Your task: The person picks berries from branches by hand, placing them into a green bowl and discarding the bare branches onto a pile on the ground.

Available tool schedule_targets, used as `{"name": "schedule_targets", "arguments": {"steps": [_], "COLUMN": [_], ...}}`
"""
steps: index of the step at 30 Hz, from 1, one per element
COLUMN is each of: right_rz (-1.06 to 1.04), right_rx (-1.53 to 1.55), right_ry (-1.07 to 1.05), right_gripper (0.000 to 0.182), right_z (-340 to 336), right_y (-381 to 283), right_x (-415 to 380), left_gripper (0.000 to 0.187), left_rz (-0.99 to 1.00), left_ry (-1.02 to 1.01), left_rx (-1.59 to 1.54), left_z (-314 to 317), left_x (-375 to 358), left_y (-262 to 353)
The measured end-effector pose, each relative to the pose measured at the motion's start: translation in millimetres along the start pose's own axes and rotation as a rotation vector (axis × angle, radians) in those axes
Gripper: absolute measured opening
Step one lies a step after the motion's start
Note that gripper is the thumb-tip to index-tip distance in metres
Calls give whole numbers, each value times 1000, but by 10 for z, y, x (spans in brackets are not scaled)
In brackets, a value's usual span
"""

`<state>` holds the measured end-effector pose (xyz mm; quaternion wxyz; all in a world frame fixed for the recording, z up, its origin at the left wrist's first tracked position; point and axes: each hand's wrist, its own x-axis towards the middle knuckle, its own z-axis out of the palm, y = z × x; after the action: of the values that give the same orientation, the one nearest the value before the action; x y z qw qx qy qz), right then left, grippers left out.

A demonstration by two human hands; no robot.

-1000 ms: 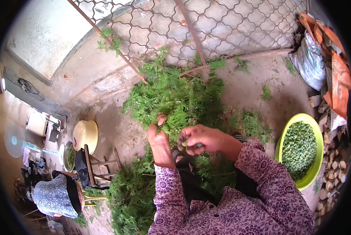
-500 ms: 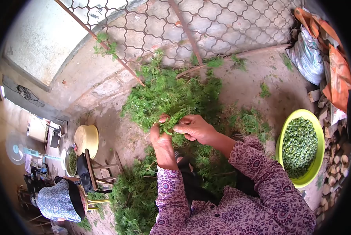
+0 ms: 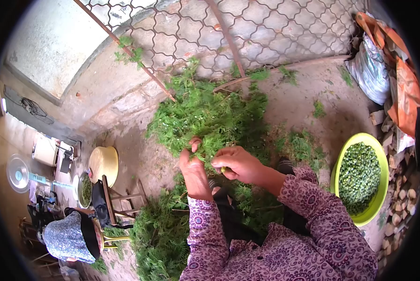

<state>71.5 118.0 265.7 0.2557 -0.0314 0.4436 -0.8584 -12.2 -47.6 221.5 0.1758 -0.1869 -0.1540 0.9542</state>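
My left hand (image 3: 194, 169) is at the centre, its fingers closed on a green sprig (image 3: 196, 155) in front of the leafy pile. Just right of it, my right hand (image 3: 238, 165) is curled, with a small green piece (image 3: 224, 169) pinched at the fingertips. The two hands are a little apart. Beyond them a heap of feathery green branches (image 3: 205, 112) lies on the ground, and more branches (image 3: 158, 243) lie at the lower left. A yellow-green basin (image 3: 334, 180) at the right holds many small green pods or cones.
Metal lattice (image 3: 191, 28) stands at the back. A white sack (image 3: 371, 70), orange sheeting (image 3: 404, 98) and stacked wood (image 3: 397, 215) are at the right. At the left are a wooden stool (image 3: 108, 199), a yellow tub (image 3: 107, 164), a fan (image 3: 18, 173) and another person (image 3: 69, 236).
My right hand has moved slightly right and down, away from my left hand, with a small green piece now showing in its fingers. The view has shifted slightly.
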Motion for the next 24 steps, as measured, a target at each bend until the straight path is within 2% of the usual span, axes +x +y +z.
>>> {"name": "schedule_targets", "arguments": {"steps": [1, 3, 4, 5, 7, 8, 9, 12, 13, 15, 16, 20, 22, 24], "right_rz": [3, 42, 40, 38, -104, 22, 18, -120, -122, -698, -699, -630, -585, -501], "right_rx": [-1, 286, 351, 350, 101, 391, 393, -141, -140, -651, -650, -854, -936, -1161], "right_ry": [-2, -170, -211, -211, -129, -224, -224, 76, 78, 202, 205, 296, 312, 367], "right_gripper": [10, 12, 15, 15, 14, 13, 13, 13, 13, 16, 16, 14, 13, 13], "right_z": [-51, -147, -140, -161, -194, -204, -217, -198, -210, -248, -257, -304, -335, -357], "right_y": [16, 74, 43, 24, -13, -62, -63, -102, -74, -9, -13, -78, -96, -108], "right_x": [-5, -17, -18, -2, 35, 38, 55, 74, 112, 200, 198, 196, 207, 221], "left_gripper": [18, 18, 17, 17, 16, 16, 16, 17, 18, 18, 19, 19, 20, 21], "left_rz": [3, 31, -21, -22, 107, 107, 129, 157, 168, 234, 303, 289, 279, 268], "left_ry": [-1, -6, 8, 6, 60, 60, 68, 68, 58, 111, 162, 98, 108, 119], "left_rx": [-2, -45, -29, -28, 92, 95, 141, 276, 365, 382, 395, 607, 614, 620], "left_z": [16, 35, 32, 20, 10, 13, 24, 14, 9, 10, 3, -100, -49, -39], "left_x": [-13, -40, -19, 1, 16, 19, 23, 2, -8, 28, 44, 103, 44, 38], "left_y": [16, 36, 80, 78, 37, 22, -4, -109, -147, -225, -256, -277, -392, -424]}}
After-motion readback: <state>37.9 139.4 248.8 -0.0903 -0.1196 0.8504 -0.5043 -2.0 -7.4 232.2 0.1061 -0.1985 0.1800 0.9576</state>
